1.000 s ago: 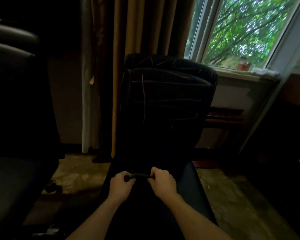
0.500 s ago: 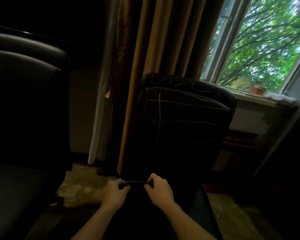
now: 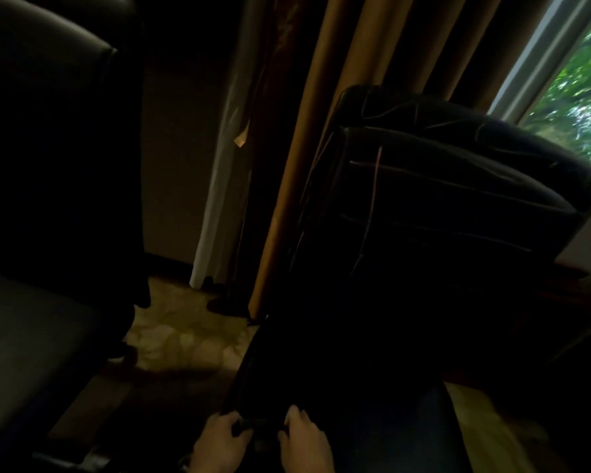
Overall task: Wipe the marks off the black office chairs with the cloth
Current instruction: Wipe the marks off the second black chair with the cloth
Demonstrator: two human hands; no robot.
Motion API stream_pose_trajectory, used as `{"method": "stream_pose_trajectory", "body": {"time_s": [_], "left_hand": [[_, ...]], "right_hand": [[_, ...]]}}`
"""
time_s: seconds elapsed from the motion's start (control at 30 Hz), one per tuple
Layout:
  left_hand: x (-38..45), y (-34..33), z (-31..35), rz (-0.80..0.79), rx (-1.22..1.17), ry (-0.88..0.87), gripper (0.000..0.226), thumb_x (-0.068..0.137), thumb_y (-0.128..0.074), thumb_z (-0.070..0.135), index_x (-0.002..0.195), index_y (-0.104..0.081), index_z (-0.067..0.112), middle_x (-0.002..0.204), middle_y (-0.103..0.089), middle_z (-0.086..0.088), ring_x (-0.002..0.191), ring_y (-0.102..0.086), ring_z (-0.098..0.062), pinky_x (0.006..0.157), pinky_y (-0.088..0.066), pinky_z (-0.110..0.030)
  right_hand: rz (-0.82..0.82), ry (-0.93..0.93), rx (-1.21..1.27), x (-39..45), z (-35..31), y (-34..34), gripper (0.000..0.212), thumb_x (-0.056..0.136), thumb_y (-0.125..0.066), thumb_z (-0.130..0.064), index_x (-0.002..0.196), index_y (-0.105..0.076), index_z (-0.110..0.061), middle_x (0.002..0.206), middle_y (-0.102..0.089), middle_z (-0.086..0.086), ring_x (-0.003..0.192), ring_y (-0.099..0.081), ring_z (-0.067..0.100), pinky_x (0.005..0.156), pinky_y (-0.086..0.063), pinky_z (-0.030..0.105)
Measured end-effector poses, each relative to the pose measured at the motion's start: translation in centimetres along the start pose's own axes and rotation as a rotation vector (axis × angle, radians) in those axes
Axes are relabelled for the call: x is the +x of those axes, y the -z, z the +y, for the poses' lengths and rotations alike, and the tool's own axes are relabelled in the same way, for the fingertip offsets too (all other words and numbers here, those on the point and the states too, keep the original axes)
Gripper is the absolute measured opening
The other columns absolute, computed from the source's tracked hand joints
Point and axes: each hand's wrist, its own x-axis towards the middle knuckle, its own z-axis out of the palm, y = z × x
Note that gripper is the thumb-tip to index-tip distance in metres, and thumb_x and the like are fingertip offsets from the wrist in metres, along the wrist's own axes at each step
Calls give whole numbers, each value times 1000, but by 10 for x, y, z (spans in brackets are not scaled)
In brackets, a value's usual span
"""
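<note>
**Head view: dark cloth held in both hands at the front edge of the marked chair seat**

Head view, item 1: left hand (image 3: 219, 442), bottom edge of frame. Fingers curled over one end of a dark rolled cloth (image 3: 253, 423); grip closed on it.

Item 2: right hand (image 3: 304, 442), just beside the left. Fingers bent down over the other end of the cloth; how tightly it grips cannot be told in this light.

Item 3: the cloth. A short dark roll spanning the gap between the hands, lying at the front edge of the seat of the near black office chair (image 3: 440, 233). Its fold and dampness cannot be made out.

Item 4: near chair. Backrest upright before the curtain (image 3: 338, 97); thin pale and pinkish lines run across and down the upper backrest. These read as the marks to be wiped. The seat is too dark to inspect.

Item 5: second black office chair (image 3: 48, 131), at the left edge of frame, well apart from the hands; no marks discernible on it.

Item 6: window (image 3: 577, 97), upper right corner; patterned floor (image 3: 185, 336) between the chairs.

Handling note (judgement): the step appears to be readying the cloth. Shake the roll out to a flat pad, keep one hand on it, steady the backrest with the other, then stroke along each line from the top edge downward, turning to a clean face when soiled. The chair may swivel or roll under pressure.
</note>
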Motion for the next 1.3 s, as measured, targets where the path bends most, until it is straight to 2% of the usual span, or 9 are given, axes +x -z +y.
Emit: {"method": "stream_pose_trajectory", "body": {"time_s": [0.07,0.2,0.37,0.5,0.6,0.77,0.9,1.03,1.3], "left_hand": [[-5,-6,-4,70,-5,13,12,94,-58,40,84,-55,35,111,-50,3,107,-55,-16,94,-44,-25],[-22,-22,-9,82,27,50,33,94,-55,43,124,-55,30,135,-42,-5,125,-50,-22,105,-40,-29],[-58,-40,-19,166,27,35,38,96,-51,40,132,-52,31,138,-45,-4,128,-48,-18,105,-37,-23],[-85,-51,-33,137,-71,3,47,103,-39,36,149,-38,27,150,-38,-2,137,-41,-14,111,-28,-18],[-101,-42,-38,152,-115,-17,39,101,-41,38,140,-45,37,145,-45,1,131,-47,-14,106,-35,-19],[-97,2,-50,238,78,-23,8,94,-55,30,92,-58,37,109,-61,-1,107,-60,-20,91,-50,-32],[-83,43,-57,462,-15,-79,5,93,-58,35,91,-63,36,81,-67,5,79,-66,-18,70,-55,-34],[-73,62,-66,556,-151,-118,3,94,-59,19,95,-58,21,85,-67,0,85,-66,-23,78,-55,-43],[-56,78,-68,523,-227,-229,34,83,-77,17,109,-54,21,96,-64,10,92,-60,0,76,-47,-12]], "right_hand": [[0,3,-51,-4,5,-7,48,102,-42,-31,146,-28,-17,141,-45,7,123,-51,22,97,-42,29],[3,34,-79,-11,10,-7,48,102,-42,-29,147,-29,-17,140,-48,6,122,-52,22,98,-43,30],[23,65,-131,-33,12,-17,61,100,-45,-31,153,-17,-26,142,-48,1,124,-51,18,101,-43,28],[-10,129,-244,-49,12,-15,46,100,-46,-30,143,-34,-17,129,-57,6,115,-56,21,94,-46,32],[40,191,-313,-61,5,-16,30,99,-47,-31,126,-46,-17,126,-56,6,114,-52,22,94,-45,35],[295,291,-211,-68,-28,-24,20,97,-51,-36,114,-52,-26,118,-46,-1,108,-44,15,89,-44,28],[417,270,21,-62,-65,-29,17,95,-56,-40,107,-60,-30,109,-47,-3,93,-51,11,71,-51,24],[373,242,321,-52,-95,-50,17,95,-59,-32,109,-64,-25,109,-52,-4,89,-55,10,70,-44,19],[221,-27,1272,-45,-134,-93,27,87,-71,-22,108,-53,-22,105,-60,-6,96,-60,4,81,-52,18]]}}
